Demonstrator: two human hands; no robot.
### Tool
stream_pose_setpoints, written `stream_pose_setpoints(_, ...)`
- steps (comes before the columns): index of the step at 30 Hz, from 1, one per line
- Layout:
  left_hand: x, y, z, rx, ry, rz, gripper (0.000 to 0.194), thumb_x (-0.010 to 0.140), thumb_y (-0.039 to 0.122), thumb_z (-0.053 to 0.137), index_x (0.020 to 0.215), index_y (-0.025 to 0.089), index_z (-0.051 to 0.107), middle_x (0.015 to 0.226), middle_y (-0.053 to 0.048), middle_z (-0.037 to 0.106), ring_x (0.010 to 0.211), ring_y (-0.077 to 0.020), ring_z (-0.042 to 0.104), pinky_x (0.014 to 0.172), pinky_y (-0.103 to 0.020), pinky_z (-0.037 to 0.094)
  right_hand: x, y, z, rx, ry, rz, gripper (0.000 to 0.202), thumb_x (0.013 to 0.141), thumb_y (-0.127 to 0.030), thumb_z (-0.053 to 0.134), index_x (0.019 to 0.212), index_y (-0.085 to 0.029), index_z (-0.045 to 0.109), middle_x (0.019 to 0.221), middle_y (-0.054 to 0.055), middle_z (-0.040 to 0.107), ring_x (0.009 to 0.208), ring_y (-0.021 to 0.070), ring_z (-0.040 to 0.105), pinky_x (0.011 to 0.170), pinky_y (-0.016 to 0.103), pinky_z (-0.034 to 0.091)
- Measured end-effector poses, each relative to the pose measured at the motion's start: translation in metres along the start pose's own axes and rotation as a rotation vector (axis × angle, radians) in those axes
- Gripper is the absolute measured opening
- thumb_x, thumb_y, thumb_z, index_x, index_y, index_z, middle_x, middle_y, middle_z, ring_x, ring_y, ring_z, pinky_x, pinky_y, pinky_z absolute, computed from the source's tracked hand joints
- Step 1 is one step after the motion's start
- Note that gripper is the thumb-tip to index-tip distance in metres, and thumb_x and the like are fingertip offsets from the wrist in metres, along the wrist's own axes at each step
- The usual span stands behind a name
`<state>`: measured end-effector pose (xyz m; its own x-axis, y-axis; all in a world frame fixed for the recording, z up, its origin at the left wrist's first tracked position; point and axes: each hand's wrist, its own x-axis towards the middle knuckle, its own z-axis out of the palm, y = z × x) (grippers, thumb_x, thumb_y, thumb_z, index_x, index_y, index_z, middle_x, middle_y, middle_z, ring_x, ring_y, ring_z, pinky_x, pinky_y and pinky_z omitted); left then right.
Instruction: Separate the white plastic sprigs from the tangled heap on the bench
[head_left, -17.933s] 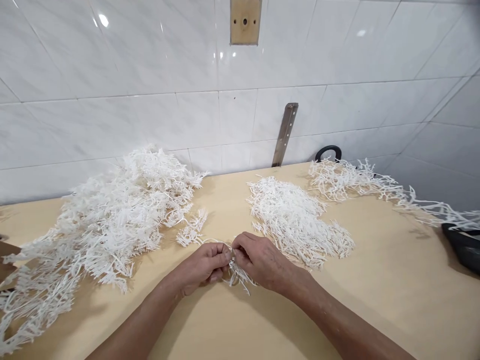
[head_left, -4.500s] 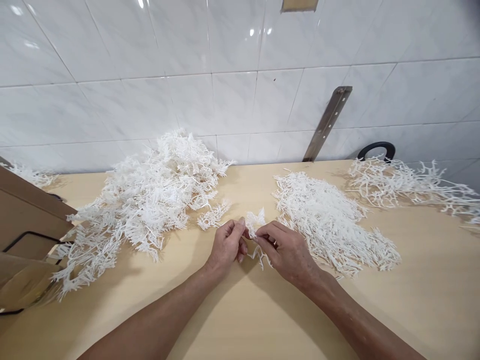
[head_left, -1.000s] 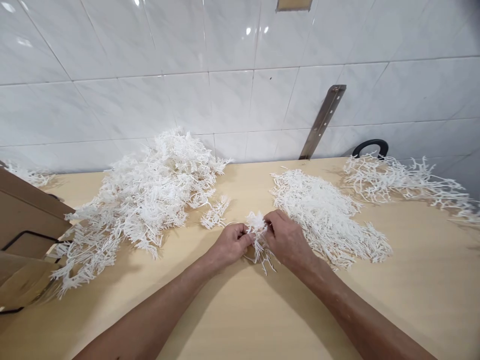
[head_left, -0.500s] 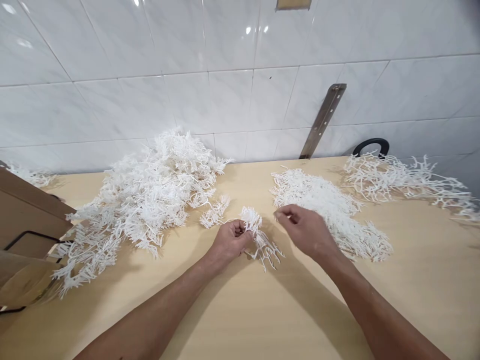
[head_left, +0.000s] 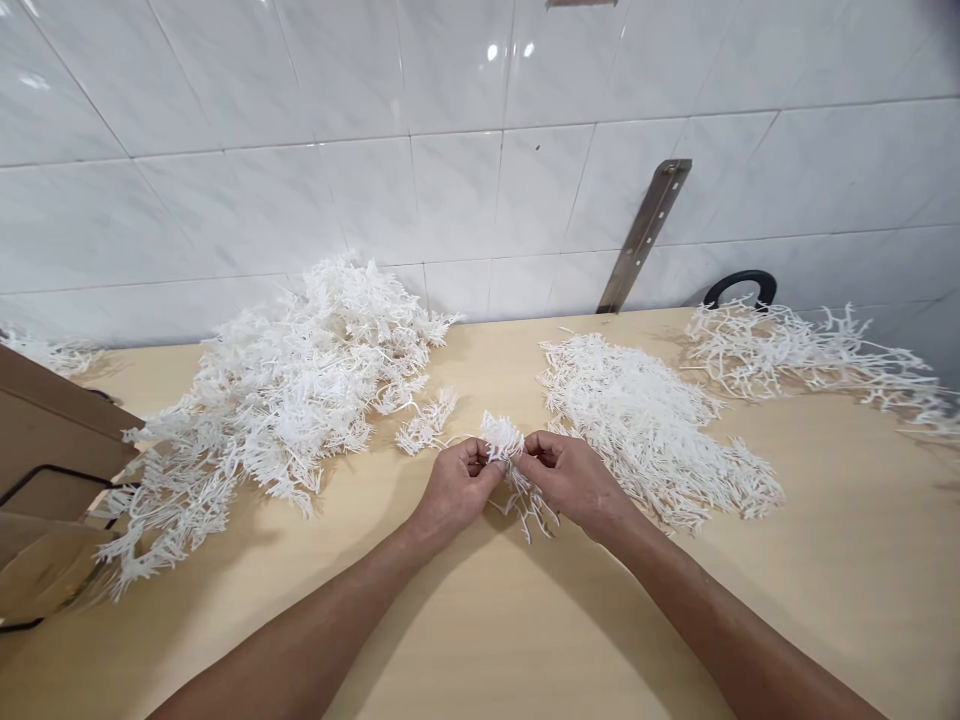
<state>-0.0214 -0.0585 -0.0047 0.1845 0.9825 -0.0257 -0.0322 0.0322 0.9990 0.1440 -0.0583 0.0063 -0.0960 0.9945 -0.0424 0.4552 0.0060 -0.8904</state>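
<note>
A small bunch of white branching plastic-looking sprigs (head_left: pixel 502 436) is held above the table, its frilled tips up and its forked ends hanging below. My left hand (head_left: pixel 459 492) is closed on the bunch from the left, thumb and fingers pinching it. From the right, my right hand (head_left: pixel 574 478) pinches at the same bunch, its fingertips close to those of the left. The fingertips hide where the stems meet. Just left of the bunch lies a small loose clump of white sprigs (head_left: pixel 426 424).
A tall heap of white sprigs (head_left: pixel 300 385) spreads on the left, a flatter pile (head_left: pixel 637 420) on the right. Farther right lie coarser branches (head_left: pixel 795 355) by a black ring (head_left: pixel 742 285). A metal strip (head_left: pixel 646 235) leans on the tiled wall. A cardboard box (head_left: pixel 60 425) stands far left.
My right hand has moved left from beside the right pile and now pinches the bunch. My left hand has kept its hold. The view has shifted slightly.
</note>
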Motion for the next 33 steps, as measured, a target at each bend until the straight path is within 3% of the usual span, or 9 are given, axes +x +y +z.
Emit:
stream_pose_setpoints(8, 0.001, -0.006, -0.002, 0.063, -0.038, 0.005, 0.033, 0.078, 0.047, 0.066, 0.076, 0.017, 0.056, 0.058, 0.004, 0.049, 0.052, -0.0093, 0.042, 0.051, -0.023, 0.032, -0.002, -0.004, 0.0, -0.133, 0.026, -0.036, 0.016, 0.08, -0.031, 0.055, 0.075, -0.02, 0.065, 0.06, -0.002, 0.059, 0.053, 0.0133, 0.05, 0.052, 0.025, 0.036)
stream_pose_setpoints(13, 0.002, 0.003, -0.004, 0.062, -0.155, -0.096, 0.031, 0.076, 0.044, 0.067, 0.069, 0.018, 0.051, 0.055, 0.005, 0.046, 0.049, -0.008, 0.038, 0.048, -0.022, 0.029, 0.0, -0.003, 0.005, -0.491, 0.205, -0.326, 0.018, 0.087, -0.021, 0.047, 0.071, -0.018, 0.057, 0.075, 0.005, 0.062, 0.063, 0.0159, 0.052, 0.058, 0.028, 0.036)
stream_pose_setpoints(15, 0.001, 0.007, -0.004, 0.05, -0.182, -0.12, 0.03, 0.076, 0.042, 0.067, 0.069, 0.017, 0.052, 0.055, 0.005, 0.047, 0.047, -0.0071, 0.037, 0.046, -0.022, 0.027, 0.005, 0.002, 0.001, -0.566, 0.29, -0.379, 0.019, 0.088, -0.018, 0.043, 0.075, -0.018, 0.057, 0.08, 0.008, 0.062, 0.066, 0.0171, 0.054, 0.06, 0.029, 0.037)
stream_pose_setpoints(21, 0.0, 0.005, -0.003, -0.064, -0.052, -0.176, 0.032, 0.074, 0.042, 0.069, 0.071, 0.019, 0.048, 0.048, 0.01, 0.04, 0.038, -0.0042, 0.029, 0.041, -0.02, 0.02, 0.02, 0.02, -0.04, -0.552, 0.446, -0.141, 0.009, 0.085, -0.023, 0.053, 0.08, -0.02, 0.06, 0.077, 0.005, 0.066, 0.068, 0.0199, 0.059, 0.067, 0.032, 0.041)
stream_pose_setpoints(25, 0.0, 0.001, -0.002, -0.022, 0.014, -0.15, 0.029, 0.074, 0.041, 0.07, 0.069, 0.018, 0.051, 0.047, 0.008, 0.043, 0.037, -0.0042, 0.03, 0.04, -0.02, 0.022, 0.019, 0.018, -0.06, -0.503, 0.623, -0.1, 0.015, 0.081, -0.025, 0.057, 0.092, -0.017, 0.063, 0.081, 0.007, 0.067, 0.067, 0.0201, 0.06, 0.07, 0.034, 0.044)
stream_pose_setpoints(27, 0.0, 0.0, -0.002, -0.024, 0.026, -0.139, 0.03, 0.074, 0.04, 0.071, 0.069, 0.018, 0.051, 0.049, 0.008, 0.045, 0.038, -0.0044, 0.031, 0.04, -0.02, 0.022, 0.014, 0.011, -0.057, -0.416, 0.495, -0.095, 0.018, 0.082, -0.031, 0.057, 0.092, -0.018, 0.066, 0.08, 0.007, 0.069, 0.067, 0.0199, 0.062, 0.068, 0.033, 0.045)
stream_pose_setpoints(30, 0.0, 0.0, -0.002, -0.031, 0.025, -0.119, 0.029, 0.073, 0.039, 0.071, 0.069, 0.018, 0.051, 0.051, 0.007, 0.047, 0.04, -0.0047, 0.033, 0.041, -0.02, 0.023, 0.006, -0.001, -0.04, -0.286, 0.156, -0.127, 0.023, 0.085, -0.039, 0.056, 0.086, -0.021, 0.07, 0.082, 0.004, 0.072, 0.071, 0.0193, 0.065, 0.067, 0.031, 0.047)
stream_pose_setpoints(33, 0.0, 0.001, -0.001, -0.026, 0.02, -0.117, 0.027, 0.073, 0.038, 0.071, 0.07, 0.018, 0.052, 0.05, 0.007, 0.045, 0.041, -0.0052, 0.034, 0.042, -0.02, 0.024, -0.001, -0.008, -0.02, -0.27, 0.031, -0.185, 0.025, 0.086, -0.043, 0.057, 0.086, -0.023, 0.072, 0.084, 0.003, 0.073, 0.07, 0.0178, 0.063, 0.066, 0.03, 0.047)
